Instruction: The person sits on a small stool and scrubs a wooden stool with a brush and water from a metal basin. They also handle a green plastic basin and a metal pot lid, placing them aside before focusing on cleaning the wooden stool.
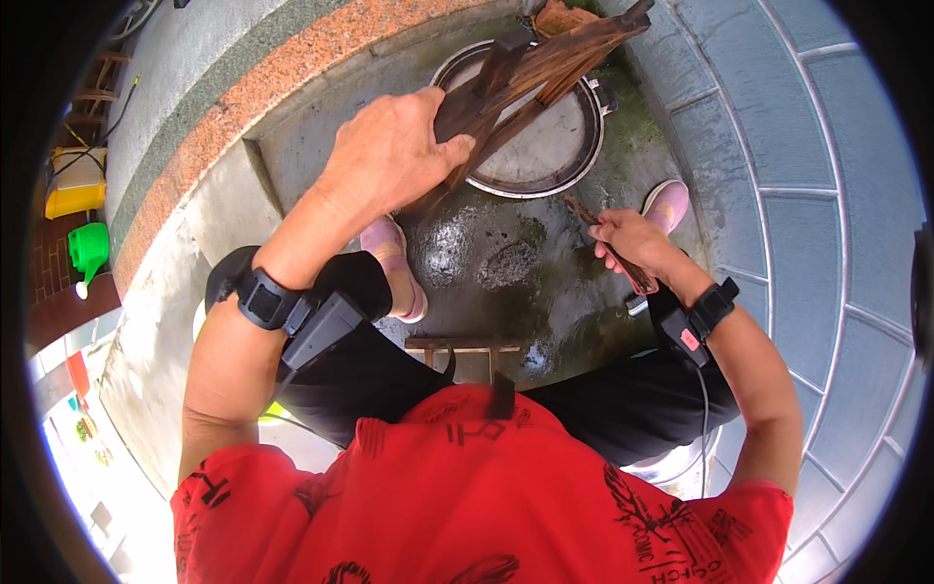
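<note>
My left hand (390, 150) grips a dark, wet-looking wooden piece (547, 62) made of several joined slats or legs. It slants up to the right above a wide round metal pan (558, 142) on the floor and hides part of it. On the right, my right hand (635, 237) is closed around a narrow brown tool or strip (620, 266) with a pinkish lower end. Its exact kind cannot be told. The strip's upper tip points toward the pan's near rim, apart from the wooden piece.
Wet, mossy concrete (503, 255) lies between my shoes. A small wooden stool (463, 343) stands at my lap, and a small brush-like object (636, 304) lies by my right knee. Blue-grey wall tiles (803, 241) rise on the right. A granite-edged ledge (241, 109) curves along the left; a green watering can (89, 248) stands beyond.
</note>
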`<state>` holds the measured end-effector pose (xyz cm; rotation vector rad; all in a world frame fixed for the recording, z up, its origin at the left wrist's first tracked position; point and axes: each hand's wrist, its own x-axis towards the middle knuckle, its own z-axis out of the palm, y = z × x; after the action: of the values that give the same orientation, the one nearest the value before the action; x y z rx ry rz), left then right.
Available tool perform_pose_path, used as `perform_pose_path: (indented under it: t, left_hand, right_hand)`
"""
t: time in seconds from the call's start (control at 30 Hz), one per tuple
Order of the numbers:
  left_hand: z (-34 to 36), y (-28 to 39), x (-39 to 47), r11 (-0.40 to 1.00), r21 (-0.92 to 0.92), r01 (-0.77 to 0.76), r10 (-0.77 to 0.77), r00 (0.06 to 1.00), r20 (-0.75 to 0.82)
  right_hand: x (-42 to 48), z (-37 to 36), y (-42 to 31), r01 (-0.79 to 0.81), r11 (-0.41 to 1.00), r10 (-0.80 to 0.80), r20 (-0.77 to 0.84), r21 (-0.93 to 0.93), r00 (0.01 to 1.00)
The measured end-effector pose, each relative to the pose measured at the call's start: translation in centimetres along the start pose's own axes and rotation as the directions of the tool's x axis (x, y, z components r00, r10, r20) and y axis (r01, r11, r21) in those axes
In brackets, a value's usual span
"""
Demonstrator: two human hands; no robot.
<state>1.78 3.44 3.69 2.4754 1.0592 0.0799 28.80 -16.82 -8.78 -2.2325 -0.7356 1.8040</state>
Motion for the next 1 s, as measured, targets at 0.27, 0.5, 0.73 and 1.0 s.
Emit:
perform_pose_path:
  t: [0.27,0.5,0.73,1.0]
  left_hand:
    - [-0.2,0.6,0.4,1.000,0.010,0.010,-0.010,1.000,-0.009]
    - [-0.3,0.5,0.9,1.000,-0.009,0.008,-0.008,1.000,-0.020]
    - [-0.4,0.1,1.4,1.000,-0.013,-0.018,0.017,1.000,-0.022]
    - [0.2,-0.8,0.5,1.000,-0.007,-0.028,0.028,0.999,-0.029]
  right_hand:
    - [12.0,2.9,2.1,0.130,0.787,-0.400,-0.338,-0.603,0.852]
    - [20.3,5.3,1.6,0.022,0.685,-0.402,-0.352,-0.728,0.845]
    - [18.3,-0.9,2.1,0.134,0.837,-0.311,-0.259,-0.530,0.914]
    - [-2.7,-4.4,-8.6,0.242,0.961,-0.200,-0.272,0.132,0.941]
